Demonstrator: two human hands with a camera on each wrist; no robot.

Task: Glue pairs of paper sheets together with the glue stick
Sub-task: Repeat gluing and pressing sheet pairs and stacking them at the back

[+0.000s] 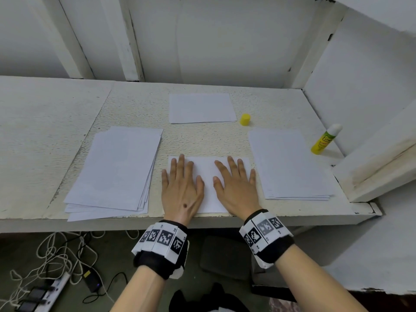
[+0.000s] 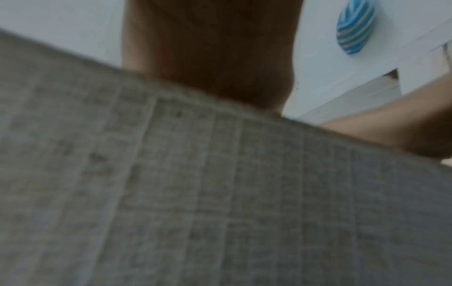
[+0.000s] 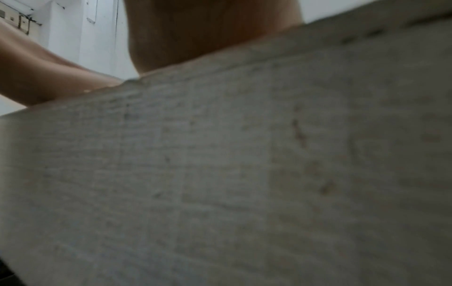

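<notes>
Both hands flat, palms down, fingers straight & spread, on the sheet [image 1: 208, 188] at the near edge of the counter [image 1: 202, 143]: left hand [image 1: 181, 188] on its left half, right hand [image 1: 236, 189] on its right half, bare paper showing btw. them. Neither grips anything; they just press on the paper. Sheet lies landscape, its near edge about level w/ the counter edge. Left of it, a loose fanned stack [image 1: 114, 172], edges uneven. Right of it, a neater stack [image 1: 290, 165]. Far centre, a third pile [image 1: 201, 108], lying apart from the rest. Yellow cap [image 1: 245, 119] stands on the counter just right of that pile, off the glue stick [image 1: 324, 140]. Glue stick is at far right near the wall, uncapped, white tip up, yellow body; stands tilted in head view, may be lens. It's well apart from both hands. Both wrists wear black bands w/ printed marker tags. Wrist views blurred: mostly the counter's front edge close up, w/ a palm heel above; in left wrist view a blue-striped oval [image 2: 355, 27] on the wall, too blurred to identify. Below the counter: floor w/ cables [image 1: 60, 255] & a power strip [image 1: 45, 296] at left.
</notes>
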